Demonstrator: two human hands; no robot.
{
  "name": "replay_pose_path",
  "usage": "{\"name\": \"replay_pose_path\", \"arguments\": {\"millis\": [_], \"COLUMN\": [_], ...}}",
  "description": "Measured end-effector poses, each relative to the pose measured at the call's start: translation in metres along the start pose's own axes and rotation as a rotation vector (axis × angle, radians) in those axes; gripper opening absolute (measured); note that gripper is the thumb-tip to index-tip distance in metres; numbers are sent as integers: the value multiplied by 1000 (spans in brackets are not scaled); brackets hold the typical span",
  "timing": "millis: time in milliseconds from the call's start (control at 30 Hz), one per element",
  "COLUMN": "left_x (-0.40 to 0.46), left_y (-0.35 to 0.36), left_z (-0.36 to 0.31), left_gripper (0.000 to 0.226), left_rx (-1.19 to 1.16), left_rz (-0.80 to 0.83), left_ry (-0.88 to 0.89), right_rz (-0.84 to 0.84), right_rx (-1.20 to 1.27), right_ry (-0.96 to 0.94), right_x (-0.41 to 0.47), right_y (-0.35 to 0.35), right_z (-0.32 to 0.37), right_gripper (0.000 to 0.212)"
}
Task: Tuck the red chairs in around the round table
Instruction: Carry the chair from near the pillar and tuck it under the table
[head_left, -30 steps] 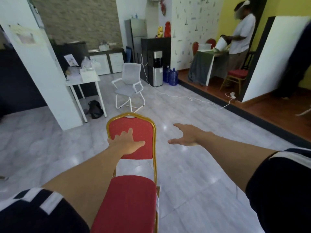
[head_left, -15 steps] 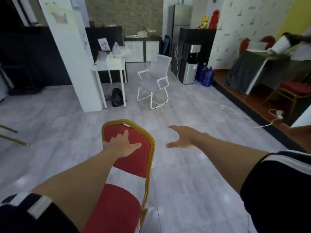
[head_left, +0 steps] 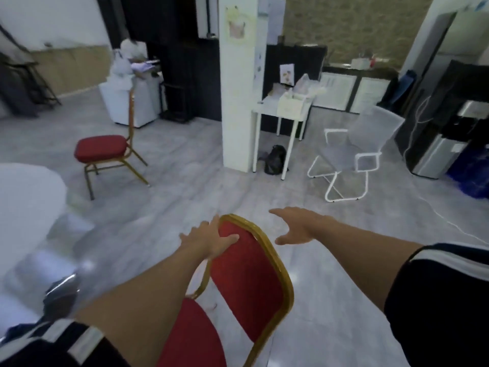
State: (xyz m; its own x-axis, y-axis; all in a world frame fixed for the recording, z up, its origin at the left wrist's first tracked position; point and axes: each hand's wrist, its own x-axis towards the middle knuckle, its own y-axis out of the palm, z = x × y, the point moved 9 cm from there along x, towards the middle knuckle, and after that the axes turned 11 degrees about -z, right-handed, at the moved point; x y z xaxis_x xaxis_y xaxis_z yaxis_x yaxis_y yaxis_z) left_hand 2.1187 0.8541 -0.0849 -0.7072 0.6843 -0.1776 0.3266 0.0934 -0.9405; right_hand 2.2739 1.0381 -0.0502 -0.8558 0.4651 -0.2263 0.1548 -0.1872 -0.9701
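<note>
My left hand (head_left: 211, 241) grips the top left corner of the near chair (head_left: 246, 282), fingers (head_left: 197, 230) over the gold frame, thumb on the red back. My right hand (head_left: 299, 229) hangs open just beside it, touching nothing. The counter (head_left: 23, 197) is at my left; a second chair (head_left: 103, 152) stands beyond it

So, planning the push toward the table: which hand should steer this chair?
Left. The left hand already grips the red chair's backrest; the right hand hovers open beside it.
</note>
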Motion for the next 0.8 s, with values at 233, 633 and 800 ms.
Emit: {"name": "replay_pose_path", "arguments": {"millis": [233, 633, 800], "left_x": [-9, -98, -87], "left_y": [3, 108, 142], "left_z": [81, -5, -90], "left_gripper": [106, 112, 109], "left_rx": [-45, -407, -550], "left_rz": [-68, -186, -162], "left_ry": [-410, -1023, -1036], "right_rz": [157, 311, 222], "right_rx": [-197, -601, -665], "right_ry": [-437, -1115, -1441], "right_x": [103, 139, 89], "right_y": [7, 68, 77], "right_z": [65, 73, 90], "right_gripper": [91, 93, 78]}}
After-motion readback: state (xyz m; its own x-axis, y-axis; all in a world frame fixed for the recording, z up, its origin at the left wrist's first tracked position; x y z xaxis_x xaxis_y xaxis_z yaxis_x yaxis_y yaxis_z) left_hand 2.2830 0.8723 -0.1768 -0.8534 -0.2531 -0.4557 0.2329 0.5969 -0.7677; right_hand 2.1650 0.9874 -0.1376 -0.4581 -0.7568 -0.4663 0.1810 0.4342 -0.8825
